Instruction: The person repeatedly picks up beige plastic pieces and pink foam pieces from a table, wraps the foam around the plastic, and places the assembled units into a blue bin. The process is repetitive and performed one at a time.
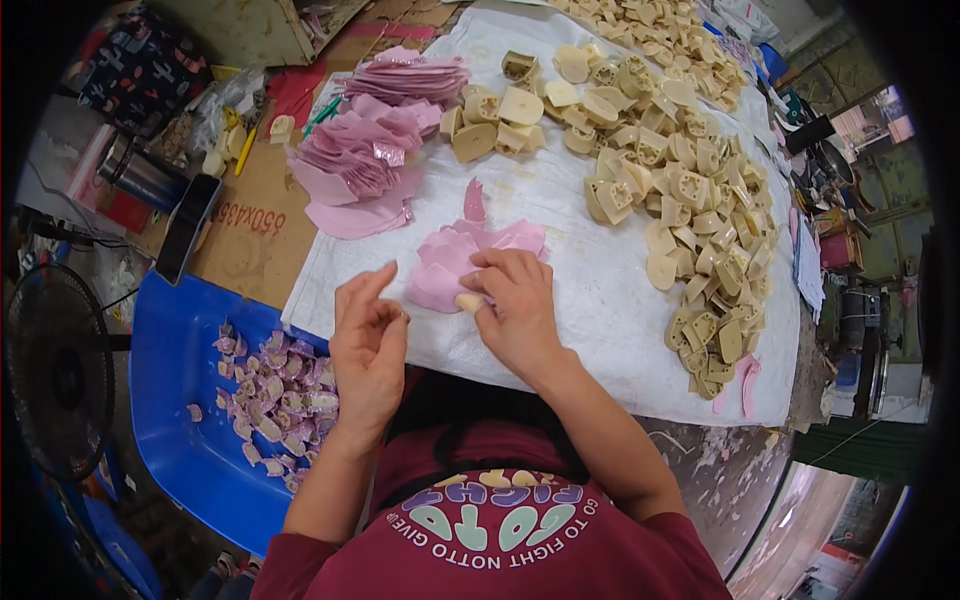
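Note:
Over the front edge of the table, my left hand (370,350) is raised with its fingers bent and apart; I see nothing in it. My right hand (520,315) presses bent fingers and thumb on a small heap of pink cut material pieces (440,265), gripping its near edge. Against the right thumb tip shows a small beige bit (470,301); whether it is a thumb cover or a loose piece I cannot tell. Just beyond the heap lies a narrow glittery pink strip (474,200).
Stacked pink pieces (350,160) lie at the far left, beside beige plastic shoe heels (495,120). More heels (715,210) spread along the right of the white sheet (600,340). At lower left, a blue basin (170,400) holds pink-covered heels (285,395). A phone (188,228) stands nearby.

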Action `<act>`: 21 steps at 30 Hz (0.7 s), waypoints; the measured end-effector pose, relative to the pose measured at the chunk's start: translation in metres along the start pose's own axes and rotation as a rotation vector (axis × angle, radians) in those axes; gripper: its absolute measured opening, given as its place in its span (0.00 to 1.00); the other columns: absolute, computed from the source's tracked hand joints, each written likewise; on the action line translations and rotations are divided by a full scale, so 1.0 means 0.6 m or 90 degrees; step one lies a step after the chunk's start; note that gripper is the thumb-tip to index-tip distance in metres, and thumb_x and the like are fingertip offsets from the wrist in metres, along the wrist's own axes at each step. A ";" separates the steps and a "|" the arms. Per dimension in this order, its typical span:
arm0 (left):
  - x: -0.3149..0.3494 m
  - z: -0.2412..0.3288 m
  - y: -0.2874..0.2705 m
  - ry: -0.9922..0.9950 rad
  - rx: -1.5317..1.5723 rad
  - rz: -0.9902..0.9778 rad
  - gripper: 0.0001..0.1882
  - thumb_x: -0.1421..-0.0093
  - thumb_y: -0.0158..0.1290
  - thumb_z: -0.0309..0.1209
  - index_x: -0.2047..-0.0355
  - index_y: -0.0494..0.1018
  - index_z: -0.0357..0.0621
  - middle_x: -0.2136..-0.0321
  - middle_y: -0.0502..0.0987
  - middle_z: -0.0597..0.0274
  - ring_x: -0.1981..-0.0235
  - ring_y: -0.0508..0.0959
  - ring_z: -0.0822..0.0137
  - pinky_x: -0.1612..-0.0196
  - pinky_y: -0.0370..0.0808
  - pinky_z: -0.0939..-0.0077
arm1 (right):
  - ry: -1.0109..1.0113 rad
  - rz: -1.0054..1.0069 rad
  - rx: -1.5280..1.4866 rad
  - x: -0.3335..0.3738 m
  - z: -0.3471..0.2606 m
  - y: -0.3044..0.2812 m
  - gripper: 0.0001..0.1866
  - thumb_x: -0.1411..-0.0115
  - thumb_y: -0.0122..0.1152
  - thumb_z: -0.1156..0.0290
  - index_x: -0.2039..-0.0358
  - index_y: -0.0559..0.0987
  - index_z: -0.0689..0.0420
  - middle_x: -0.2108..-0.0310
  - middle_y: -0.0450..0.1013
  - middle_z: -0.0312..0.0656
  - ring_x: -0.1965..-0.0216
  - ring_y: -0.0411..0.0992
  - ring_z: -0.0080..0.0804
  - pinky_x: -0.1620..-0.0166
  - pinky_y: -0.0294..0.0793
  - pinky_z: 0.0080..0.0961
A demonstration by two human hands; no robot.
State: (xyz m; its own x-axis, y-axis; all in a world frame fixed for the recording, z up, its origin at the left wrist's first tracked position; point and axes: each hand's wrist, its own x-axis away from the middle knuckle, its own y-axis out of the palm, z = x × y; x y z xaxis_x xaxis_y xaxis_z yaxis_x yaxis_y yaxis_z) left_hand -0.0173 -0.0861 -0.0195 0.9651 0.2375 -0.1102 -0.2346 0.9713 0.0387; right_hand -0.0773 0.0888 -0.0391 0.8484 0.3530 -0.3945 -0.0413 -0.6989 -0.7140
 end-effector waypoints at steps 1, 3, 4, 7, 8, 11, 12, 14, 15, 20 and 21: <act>-0.005 0.002 0.003 -0.017 0.020 -0.003 0.26 0.42 0.48 0.14 0.42 0.67 0.41 0.54 0.67 0.62 0.68 0.70 0.76 0.61 0.70 0.81 | 0.008 0.006 -0.023 0.001 0.001 -0.002 0.12 0.52 0.67 0.72 0.65 0.81 0.53 0.56 0.73 0.39 0.53 0.68 0.37 0.49 0.60 0.36; -0.011 0.001 0.005 -0.036 0.069 -0.025 0.27 0.42 0.47 0.14 0.41 0.66 0.40 0.51 0.66 0.60 0.68 0.70 0.76 0.62 0.71 0.80 | 0.025 0.002 -0.052 0.005 0.000 -0.003 0.11 0.53 0.67 0.73 0.66 0.81 0.52 0.56 0.73 0.38 0.53 0.68 0.37 0.49 0.60 0.35; -0.014 0.002 0.008 -0.039 0.072 -0.038 0.27 0.42 0.46 0.14 0.41 0.66 0.40 0.51 0.66 0.60 0.68 0.71 0.76 0.62 0.71 0.80 | 0.031 0.002 -0.066 0.006 0.001 -0.004 0.11 0.53 0.67 0.73 0.66 0.82 0.52 0.56 0.73 0.38 0.52 0.68 0.37 0.48 0.60 0.34; -0.030 0.004 0.018 -0.019 0.067 -0.063 0.29 0.43 0.45 0.13 0.40 0.65 0.41 0.50 0.65 0.60 0.68 0.71 0.76 0.61 0.71 0.80 | 0.044 0.004 -0.077 0.009 0.005 -0.002 0.12 0.53 0.67 0.74 0.65 0.82 0.51 0.55 0.73 0.38 0.51 0.67 0.37 0.47 0.59 0.35; -0.036 0.001 0.026 0.008 0.057 -0.061 0.29 0.43 0.45 0.13 0.39 0.64 0.41 0.50 0.65 0.60 0.68 0.71 0.76 0.61 0.71 0.80 | 0.043 0.004 -0.081 0.009 0.003 -0.003 0.11 0.52 0.65 0.74 0.66 0.82 0.52 0.55 0.73 0.38 0.50 0.67 0.37 0.46 0.58 0.35; -0.041 -0.005 0.029 0.031 0.062 -0.075 0.31 0.44 0.44 0.11 0.38 0.63 0.41 0.48 0.65 0.60 0.67 0.71 0.76 0.60 0.71 0.80 | 0.051 0.010 -0.101 0.012 -0.001 -0.003 0.08 0.50 0.63 0.75 0.67 0.82 0.53 0.55 0.73 0.38 0.49 0.66 0.37 0.45 0.58 0.37; -0.042 -0.006 0.028 0.029 0.069 -0.084 0.32 0.44 0.43 0.11 0.38 0.62 0.41 0.47 0.64 0.60 0.66 0.71 0.76 0.59 0.71 0.80 | 0.058 0.015 -0.111 0.015 0.001 0.000 0.08 0.50 0.62 0.75 0.67 0.82 0.53 0.55 0.73 0.38 0.49 0.66 0.38 0.45 0.58 0.37; -0.037 -0.005 0.029 0.022 0.123 -0.105 0.32 0.45 0.43 0.11 0.38 0.62 0.40 0.45 0.63 0.60 0.63 0.72 0.74 0.57 0.71 0.79 | 0.067 0.029 -0.130 0.018 0.003 0.002 0.08 0.50 0.62 0.76 0.67 0.81 0.54 0.55 0.73 0.38 0.48 0.66 0.38 0.44 0.58 0.38; -0.035 -0.004 0.029 0.018 0.149 -0.113 0.32 0.45 0.43 0.10 0.38 0.62 0.39 0.43 0.63 0.60 0.62 0.73 0.74 0.56 0.71 0.79 | 0.069 0.037 -0.139 0.018 0.003 0.003 0.08 0.49 0.61 0.76 0.67 0.81 0.54 0.55 0.73 0.39 0.48 0.66 0.38 0.44 0.57 0.38; -0.044 -0.019 0.037 0.169 -0.140 -0.109 0.29 0.45 0.45 0.12 0.41 0.65 0.37 0.45 0.67 0.56 0.51 0.74 0.65 0.46 0.69 0.72 | 0.042 0.072 -0.170 0.024 0.011 0.006 0.08 0.49 0.61 0.76 0.67 0.81 0.54 0.56 0.74 0.40 0.49 0.67 0.39 0.45 0.60 0.36; -0.049 -0.033 0.031 0.221 -0.252 -0.129 0.28 0.45 0.45 0.12 0.42 0.66 0.38 0.47 0.69 0.55 0.49 0.73 0.63 0.45 0.68 0.71 | 0.036 0.080 -0.197 0.025 0.017 0.006 0.07 0.48 0.61 0.76 0.67 0.81 0.55 0.56 0.74 0.40 0.50 0.68 0.39 0.45 0.62 0.35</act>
State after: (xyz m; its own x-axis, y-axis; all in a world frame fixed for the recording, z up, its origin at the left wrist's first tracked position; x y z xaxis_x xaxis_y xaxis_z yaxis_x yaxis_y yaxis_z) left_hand -0.0523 -0.0746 -0.0352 0.9161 -0.0286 -0.4000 -0.1394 0.9125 -0.3846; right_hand -0.0699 0.0979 -0.0536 0.8752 0.2236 -0.4290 0.0078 -0.8931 -0.4497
